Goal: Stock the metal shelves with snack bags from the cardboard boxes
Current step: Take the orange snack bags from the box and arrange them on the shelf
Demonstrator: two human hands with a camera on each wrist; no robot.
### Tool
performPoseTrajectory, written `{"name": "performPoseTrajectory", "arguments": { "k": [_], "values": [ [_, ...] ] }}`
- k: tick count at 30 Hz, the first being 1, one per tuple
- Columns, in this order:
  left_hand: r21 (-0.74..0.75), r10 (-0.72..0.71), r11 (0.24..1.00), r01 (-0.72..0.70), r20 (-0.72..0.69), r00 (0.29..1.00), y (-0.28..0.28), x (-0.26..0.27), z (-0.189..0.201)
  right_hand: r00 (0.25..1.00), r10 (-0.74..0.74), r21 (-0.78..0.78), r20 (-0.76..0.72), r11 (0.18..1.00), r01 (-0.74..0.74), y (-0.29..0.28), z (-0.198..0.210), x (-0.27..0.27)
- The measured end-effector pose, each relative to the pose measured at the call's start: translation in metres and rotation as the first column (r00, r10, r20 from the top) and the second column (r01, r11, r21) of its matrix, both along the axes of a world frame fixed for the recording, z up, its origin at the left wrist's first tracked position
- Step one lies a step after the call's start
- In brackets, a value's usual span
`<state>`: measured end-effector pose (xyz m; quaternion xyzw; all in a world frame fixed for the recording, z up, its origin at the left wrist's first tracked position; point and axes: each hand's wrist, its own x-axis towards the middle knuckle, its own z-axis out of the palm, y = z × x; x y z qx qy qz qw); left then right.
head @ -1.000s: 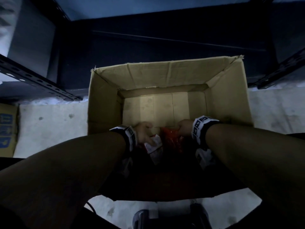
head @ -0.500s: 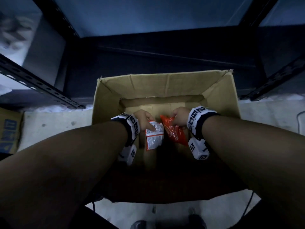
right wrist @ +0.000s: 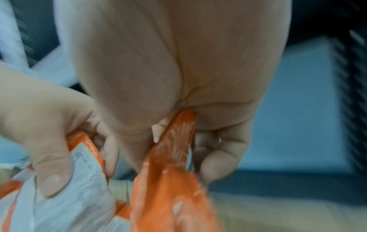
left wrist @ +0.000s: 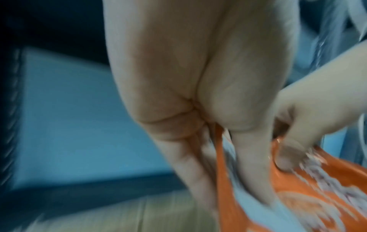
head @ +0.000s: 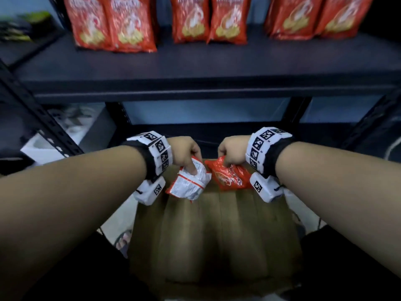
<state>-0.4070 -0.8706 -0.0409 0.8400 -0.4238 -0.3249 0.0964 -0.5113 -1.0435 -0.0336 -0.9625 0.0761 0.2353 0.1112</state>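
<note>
In the head view my left hand (head: 192, 165) pinches the top of a small snack bag (head: 191, 184) that shows its white back with red edges. Right beside it, my right hand (head: 226, 160) grips the top of an orange-red snack bag (head: 230, 178). Both bags hang over the open cardboard box (head: 217, 235), below the metal shelf (head: 195, 68). The left wrist view is blurred, with my fingers (left wrist: 252, 169) around the bag's orange edge (left wrist: 219, 163). My right hand's curled fingers (right wrist: 218, 158) clamp the orange bag's seal (right wrist: 176, 141) in the right wrist view.
Several large red snack bags (head: 115, 22) stand in a row at the back of the dark shelf, whose front strip is bare. A perforated shelf post (head: 41, 118) slants at the left. A lower shelf level lies behind the hands. A sandalled foot (head: 123, 240) is beside the box.
Both hands have risen out of the box with a bag each. The view has tilted up, so the stocked shelf has come into sight.
</note>
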Motion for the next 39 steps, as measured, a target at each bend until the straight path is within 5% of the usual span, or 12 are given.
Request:
{"name": "performPoseTrajectory", "arguments": {
  "k": [7, 19, 29, 36, 39],
  "values": [
    [-0.311, 0.072, 0.95, -0.043, 0.082, 0.994, 0.013, 0.017, 0.108, 0.975, 0.021, 0.076, 0.223, 0.996, -0.039, -0.013, 0.102, 0.004],
    [-0.622, 0.245, 0.744, -0.246, -0.088, 0.965, 0.055, 0.022, 0.172, 0.879, -0.121, 0.409, 0.461, 0.908, -0.09, -0.041, 0.177, -0.018],
    [-0.811, 0.303, 0.495, -0.312, -0.176, 0.937, 0.036, 0.036, 0.221, 0.581, -0.57, 0.765, 0.581, 0.627, -0.15, -0.076, 0.2, 0.004],
    [-0.804, 0.284, 0.497, -0.325, -0.203, 0.937, 0.025, 0.042, 0.192, 0.306, -0.723, 0.686, 0.62, 0.688, 0.236, -0.101, 0.153, 0.025],
    [-0.798, 0.286, 0.492, -0.349, -0.231, 0.93, 0.023, 0.042, 0.186, 0.298, -0.663, 0.57, 0.687, 0.746, 0.345, -0.099, 0.145, 0.023]
  ]
}}
